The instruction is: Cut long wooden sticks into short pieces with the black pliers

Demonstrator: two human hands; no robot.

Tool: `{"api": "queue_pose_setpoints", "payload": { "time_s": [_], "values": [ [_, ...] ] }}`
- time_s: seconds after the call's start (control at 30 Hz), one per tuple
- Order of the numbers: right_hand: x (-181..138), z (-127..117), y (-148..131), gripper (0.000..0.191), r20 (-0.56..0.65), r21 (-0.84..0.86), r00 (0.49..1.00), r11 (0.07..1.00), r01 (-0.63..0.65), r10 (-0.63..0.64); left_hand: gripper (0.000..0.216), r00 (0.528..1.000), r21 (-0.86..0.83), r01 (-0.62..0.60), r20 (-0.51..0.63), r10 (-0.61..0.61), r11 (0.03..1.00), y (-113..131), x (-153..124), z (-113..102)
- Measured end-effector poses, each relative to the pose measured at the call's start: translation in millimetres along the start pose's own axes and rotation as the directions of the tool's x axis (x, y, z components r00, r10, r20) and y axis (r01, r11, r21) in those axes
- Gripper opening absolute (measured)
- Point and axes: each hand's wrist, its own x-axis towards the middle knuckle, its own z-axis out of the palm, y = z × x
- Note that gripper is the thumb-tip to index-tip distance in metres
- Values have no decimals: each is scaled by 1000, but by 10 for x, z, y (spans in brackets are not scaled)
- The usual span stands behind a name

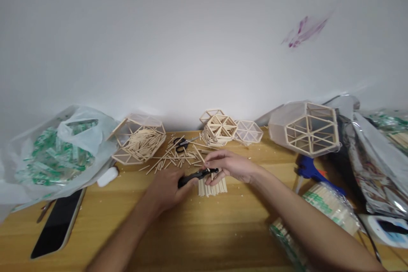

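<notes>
My left hand (165,189) is closed round the handle of a small black cutter (197,174) in the middle of the wooden table (197,229). My right hand (228,165) pinches a thin wooden stick (200,155) whose lower end sits at the cutter's tip. Just below both hands lies a row of short cut sticks (213,188). Behind them a scatter of loose sticks (174,159) and a pair of black scissors (181,143) lie on the table.
Stick-built polyhedron frames stand along the wall: one filled with sticks (138,138), a small stack (219,127), a large one (307,127). A plastic bag (54,153) sits left, a phone (59,223) front left, a blue glue gun (309,170) and stick packets (331,204) right.
</notes>
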Motion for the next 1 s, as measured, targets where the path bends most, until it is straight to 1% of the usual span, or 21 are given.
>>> {"api": "queue_pose_setpoints", "payload": {
  "time_s": [0.1, 0.17, 0.23, 0.3, 0.33, 0.4, 0.47, 0.5, 0.53, 0.6, 0.67, 0.83, 0.93, 1.0],
  "values": [
    [3, 3, 0, 26, -63, -7, 996, 998, 63, -64, 51, 993, 12, 96, -77, -95, 995, -70, 46, -17],
    [8, 18, 6, 26, -110, -9, 986, 992, 125, -125, 53, 978, -39, 166, -124, -170, 985, -133, 80, -30],
    [11, 38, 11, 29, -131, -1, 976, 985, 174, -173, 54, 956, -156, 209, -174, -236, 965, -195, 106, -29],
    [9, 64, 12, 34, -125, -1, 972, 979, 201, -200, 54, 927, -338, 218, -222, -303, 915, -237, 118, -5],
    [7, 81, 10, 35, -118, -8, 972, 979, 204, -203, 54, 910, -447, 214, -231, -343, 868, -244, 117, 13],
    [-1, 122, 6, 37, -95, -39, 979, 983, 180, -183, 53, 876, -656, 206, -207, -436, 726, -225, 106, 49],
    [-11, 175, 4, 38, -66, -80, 989, 989, 124, -129, 50, 848, -801, 189, -159, -506, 568, -172, 88, 67],
    [-17, 204, 7, 39, -49, -104, 994, 990, 93, -98, 47, 842, -846, 169, -143, -521, 506, -140, 79, 66],
    [-24, 234, 13, 39, -33, -131, 997, 989, 64, -69, 45, 840, -877, 144, -136, -525, 458, -110, 72, 59],
    [-39, 293, 32, 41, -20, -186, 999, 982, 24, -28, 42, 857, -916, 96, -124, -501, 390, -66, 66, 35],
    [-59, 341, 50, 42, -35, -240, 999, 971, 3, -12, 41, 873, -931, 78, -109, -475, 357, -45, 67, 11],
    [-123, 416, 57, 45, -55, -314, 998, 949, -34, 17, 39, 885, -930, 94, -85, -457, 356, -9, 55, -19],
    [-175, 444, 49, 47, -62, -360, 998, 931, -54, 33, 39, 908, -923, 108, -60, -415, 370, 26, 28, -27],
    [-221, 449, 46, 47, -53, -392, 999, 919, -33, 13, 37, 918, -922, 110, -49, -394, 371, 39, 17, -28]
  ]
}}
